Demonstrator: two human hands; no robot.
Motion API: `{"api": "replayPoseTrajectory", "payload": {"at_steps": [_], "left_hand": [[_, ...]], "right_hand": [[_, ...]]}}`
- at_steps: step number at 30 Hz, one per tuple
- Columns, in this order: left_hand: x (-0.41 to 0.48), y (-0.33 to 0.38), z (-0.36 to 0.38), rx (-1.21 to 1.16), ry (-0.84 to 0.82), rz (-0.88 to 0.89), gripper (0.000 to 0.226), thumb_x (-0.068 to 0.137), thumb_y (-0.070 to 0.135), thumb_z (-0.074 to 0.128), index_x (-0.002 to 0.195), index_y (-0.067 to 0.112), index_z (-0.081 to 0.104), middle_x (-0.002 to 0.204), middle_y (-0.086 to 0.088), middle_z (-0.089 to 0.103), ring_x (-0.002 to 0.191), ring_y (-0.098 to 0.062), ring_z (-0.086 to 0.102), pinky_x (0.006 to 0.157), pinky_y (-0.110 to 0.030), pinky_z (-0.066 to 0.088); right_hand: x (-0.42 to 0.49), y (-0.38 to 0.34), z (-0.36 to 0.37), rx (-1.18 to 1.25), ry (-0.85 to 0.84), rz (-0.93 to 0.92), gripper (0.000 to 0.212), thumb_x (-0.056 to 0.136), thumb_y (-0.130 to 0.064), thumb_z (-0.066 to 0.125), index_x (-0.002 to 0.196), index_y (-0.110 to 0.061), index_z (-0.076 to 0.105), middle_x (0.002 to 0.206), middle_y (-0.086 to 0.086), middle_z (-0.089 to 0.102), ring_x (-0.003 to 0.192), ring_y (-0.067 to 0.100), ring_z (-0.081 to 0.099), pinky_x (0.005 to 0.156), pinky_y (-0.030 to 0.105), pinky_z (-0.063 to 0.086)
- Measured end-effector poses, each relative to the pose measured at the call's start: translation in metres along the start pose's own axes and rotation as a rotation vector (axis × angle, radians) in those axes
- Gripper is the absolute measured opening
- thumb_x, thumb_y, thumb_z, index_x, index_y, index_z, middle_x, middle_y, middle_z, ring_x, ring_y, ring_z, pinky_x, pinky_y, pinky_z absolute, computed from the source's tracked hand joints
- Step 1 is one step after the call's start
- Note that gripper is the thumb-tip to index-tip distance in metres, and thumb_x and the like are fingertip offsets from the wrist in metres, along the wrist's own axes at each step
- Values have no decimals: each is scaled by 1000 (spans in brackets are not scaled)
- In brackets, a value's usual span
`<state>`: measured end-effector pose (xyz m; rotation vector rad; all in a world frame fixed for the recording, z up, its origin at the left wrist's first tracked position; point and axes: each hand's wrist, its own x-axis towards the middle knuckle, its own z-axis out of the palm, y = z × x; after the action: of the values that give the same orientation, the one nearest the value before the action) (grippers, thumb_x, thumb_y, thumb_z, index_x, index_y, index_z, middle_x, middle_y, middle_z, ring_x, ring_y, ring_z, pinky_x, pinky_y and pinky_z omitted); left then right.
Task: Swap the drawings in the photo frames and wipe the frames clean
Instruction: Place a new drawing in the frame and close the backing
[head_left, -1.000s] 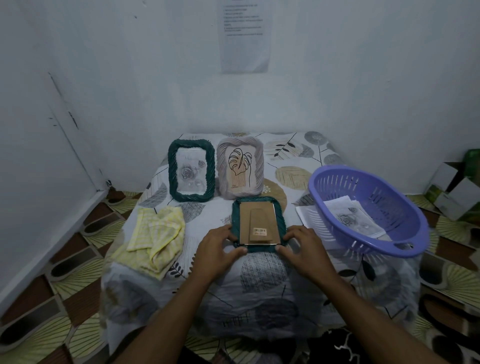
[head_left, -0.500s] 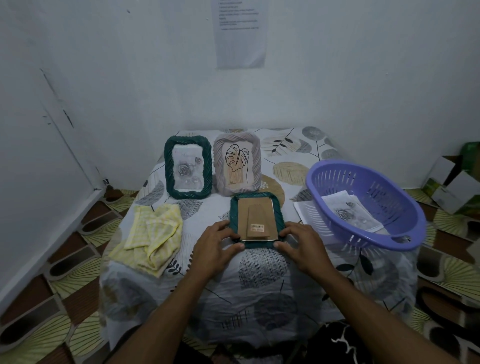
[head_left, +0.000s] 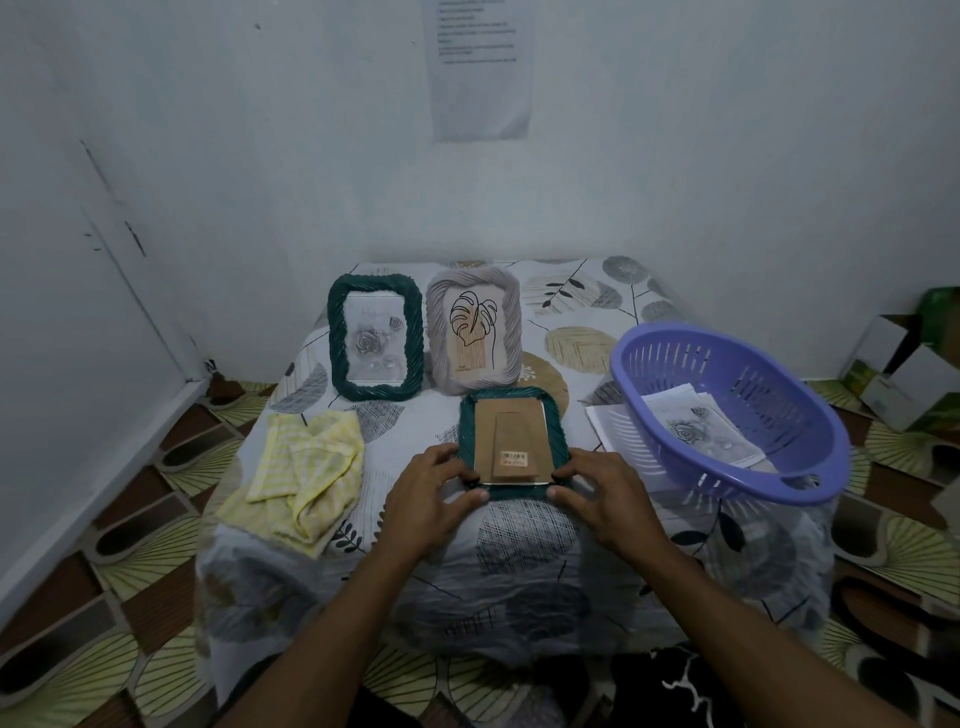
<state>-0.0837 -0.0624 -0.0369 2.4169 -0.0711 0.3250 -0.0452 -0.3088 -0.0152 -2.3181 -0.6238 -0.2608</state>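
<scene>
A dark green frame (head_left: 554, 431) lies face down on the table, its brown backboard (head_left: 510, 435) and stand facing up. My left hand (head_left: 432, 491) grips its near left corner and my right hand (head_left: 602, 493) its near right corner, thumbs along the near edge. Behind it stand two upright frames: a dark green one (head_left: 375, 344) with a rose drawing and a grey one (head_left: 474, 336) with a leaf line drawing. A yellow checked cloth (head_left: 306, 467) lies crumpled to the left.
A purple plastic basket (head_left: 727, 410) with printed rose sheets (head_left: 698, 431) inside sits at the right, resting on more paper (head_left: 605, 423). The small table has a leaf-patterned cover (head_left: 524, 540). Walls close in behind and left; boxes (head_left: 904, 374) lie on the floor at the right.
Both hands stay on the face-down frame's near corners. The view has shifted slightly; the frame and the other objects have not visibly moved.
</scene>
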Motion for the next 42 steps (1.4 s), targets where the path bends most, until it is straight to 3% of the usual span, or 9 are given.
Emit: {"api": "replayPoseTrajectory", "payload": {"at_steps": [5, 13, 16, 22, 27, 32, 36, 39, 42], "left_hand": [[0, -1, 0, 15, 5, 6, 45, 70, 62, 57, 95, 26, 70, 133, 3, 53, 119, -16, 48, 92, -30, 40], [1, 3, -3, 20, -9, -15, 55, 69, 72, 48, 98, 29, 68, 132, 6, 52, 119, -12, 47, 94, -27, 38], [10, 11, -6, 120, 13, 11, 67, 79, 72, 32, 107, 21, 67, 124, 1, 53, 115, -16, 45, 92, -29, 36], [48, 52, 6, 71, -23, -29, 47, 93, 49, 46, 120, 14, 61, 125, -8, 55, 116, -24, 45, 96, -36, 39], [73, 74, 19, 19, -98, -222, 60, 88, 57, 48, 130, 14, 52, 135, -14, 52, 123, -30, 46, 102, -43, 41], [78, 86, 15, 100, -78, -304, 95, 67, 82, 46, 137, 18, 41, 141, -9, 45, 130, -33, 36, 106, -48, 32], [69, 87, -6, -274, 35, -332, 70, 73, 51, 70, 132, 21, 48, 125, 0, 55, 118, -24, 50, 101, -42, 44], [60, 86, -22, -610, 62, -336, 42, 83, 33, 67, 122, 19, 58, 117, 0, 61, 103, -18, 59, 92, -38, 51], [48, 85, -43, -1145, -60, -433, 23, 90, 26, 52, 103, 10, 63, 96, -12, 65, 78, -23, 61, 72, -35, 52]], "right_hand": [[0, 3, 2, -3, -3, 0, 34, 76, -56, 58, 87, -27, 72, 84, -12, 65, 84, 9, 55, 73, 30, 41], [4, 0, 1, 12, -3, 71, 8, 86, -32, 68, 91, -26, 70, 91, -11, 68, 91, 10, 56, 81, 31, 45], [15, 1, 2, 22, 36, 160, 14, 90, -27, 62, 101, -22, 68, 95, -2, 70, 93, 18, 60, 82, 35, 50], [42, -4, 4, 45, 25, 290, 23, 97, -13, 44, 113, -17, 61, 95, 10, 70, 78, 21, 62, 66, 29, 46], [58, -19, -1, 331, 35, 465, 31, 97, -5, 33, 111, -21, 57, 103, 11, 67, 90, 22, 63, 78, 40, 55], [64, -39, -13, 707, 123, 490, 28, 96, -2, 37, 109, -16, 57, 107, 8, 67, 95, 17, 65, 80, 32, 54], [69, -53, -22, 852, 108, 467, 21, 94, -5, 45, 108, -14, 57, 106, 9, 69, 99, 19, 65, 69, 27, 55], [69, -54, -22, 802, 104, 483, 21, 99, -7, 41, 112, -10, 58, 113, 9, 65, 101, 17, 60, 56, 14, 49], [69, -52, -16, 708, 31, 545, 25, 99, -17, 46, 122, -16, 56, 120, 4, 59, 105, 17, 57, 77, 26, 50]]}}
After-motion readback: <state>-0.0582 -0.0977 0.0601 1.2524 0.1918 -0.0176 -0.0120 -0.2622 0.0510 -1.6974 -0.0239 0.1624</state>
